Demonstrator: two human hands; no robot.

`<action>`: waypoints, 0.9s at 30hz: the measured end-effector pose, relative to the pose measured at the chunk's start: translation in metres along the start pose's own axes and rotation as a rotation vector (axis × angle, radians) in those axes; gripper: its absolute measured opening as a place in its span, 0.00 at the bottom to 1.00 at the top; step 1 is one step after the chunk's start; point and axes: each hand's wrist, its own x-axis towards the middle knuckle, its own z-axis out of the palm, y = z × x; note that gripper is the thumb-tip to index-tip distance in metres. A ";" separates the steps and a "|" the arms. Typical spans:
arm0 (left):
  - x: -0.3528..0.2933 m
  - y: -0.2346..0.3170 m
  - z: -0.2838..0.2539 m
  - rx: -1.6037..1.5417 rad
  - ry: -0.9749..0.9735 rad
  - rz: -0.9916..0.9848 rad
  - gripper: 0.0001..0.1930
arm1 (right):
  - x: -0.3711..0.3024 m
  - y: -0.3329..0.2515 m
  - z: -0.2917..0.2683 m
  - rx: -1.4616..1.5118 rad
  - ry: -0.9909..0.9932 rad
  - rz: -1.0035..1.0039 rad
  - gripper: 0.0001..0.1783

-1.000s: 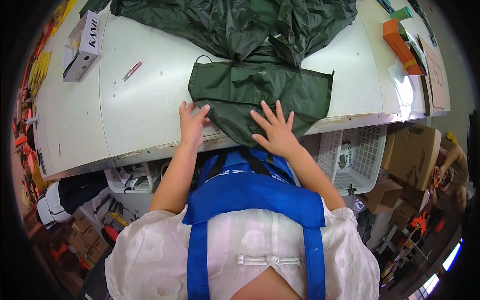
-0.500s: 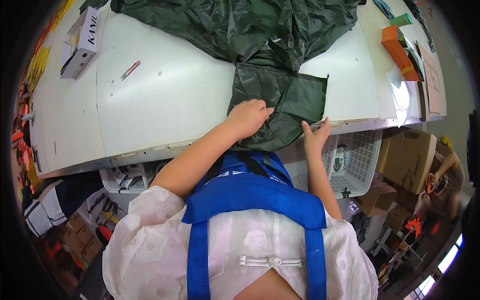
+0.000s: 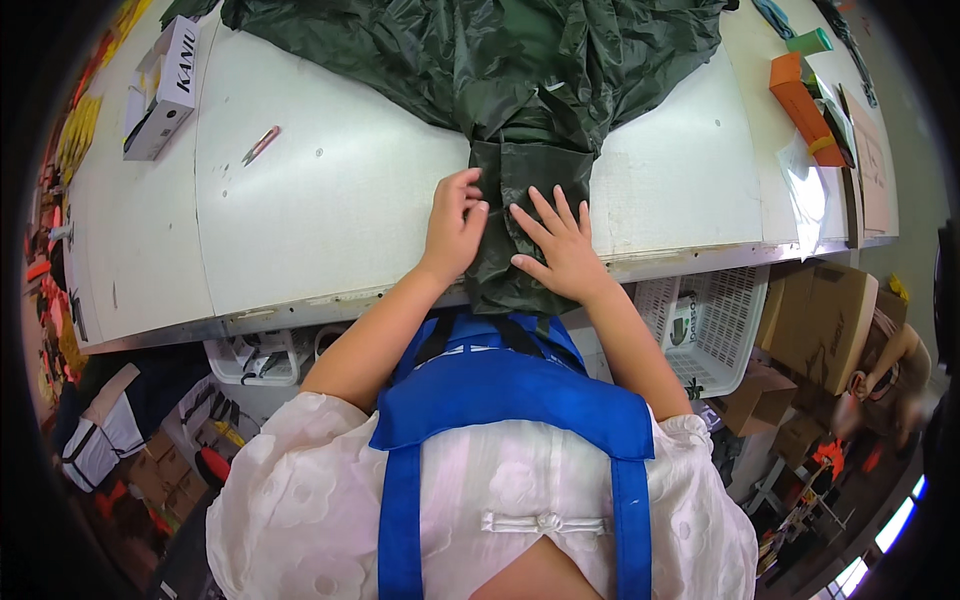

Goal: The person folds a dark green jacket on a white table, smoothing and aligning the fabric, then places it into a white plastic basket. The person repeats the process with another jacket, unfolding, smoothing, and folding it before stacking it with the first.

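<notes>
A dark green, thin, shiny fabric piece (image 3: 500, 45) lies gathered across the far middle of the white table. Toward me a narrower flap of it, folded into a strip (image 3: 540, 165), runs down over the table's front edge. Flat on this strip rests my right hand (image 3: 562, 250), fingers spread. My left hand (image 3: 455, 225) is at the strip's left edge, its fingers loosely bent and the thumb apart, with nothing visible between them. The strip's lower end hangs against my blue apron (image 3: 510, 390).
Thread snips (image 3: 261, 145) with a red handle lie on the table to the left, near a white box (image 3: 163, 95). At the right stand an orange box (image 3: 808, 110) and a green roll (image 3: 810, 41). White baskets (image 3: 735, 330) sit below the table edge. A person crouches beyond a carton (image 3: 822, 320).
The flap's right part has been folded over leftward, making a narrower strip. My right hand has moved left and up onto it; my left hand has shifted left, off the fabric's middle.
</notes>
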 end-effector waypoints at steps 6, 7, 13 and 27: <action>0.017 -0.008 0.003 0.898 -0.463 0.395 0.20 | 0.025 0.038 0.002 0.251 0.144 -0.032 0.24; 0.014 -0.010 0.002 0.954 -0.488 0.381 0.21 | 0.034 0.036 -0.012 0.166 0.455 -0.001 0.20; 0.006 -0.019 0.011 1.036 -0.555 0.344 0.25 | 0.090 0.114 -0.027 0.092 0.524 0.484 0.15; -0.001 -0.044 -0.001 1.306 -0.572 0.537 0.27 | -0.009 0.021 -0.002 0.452 -0.039 0.563 0.15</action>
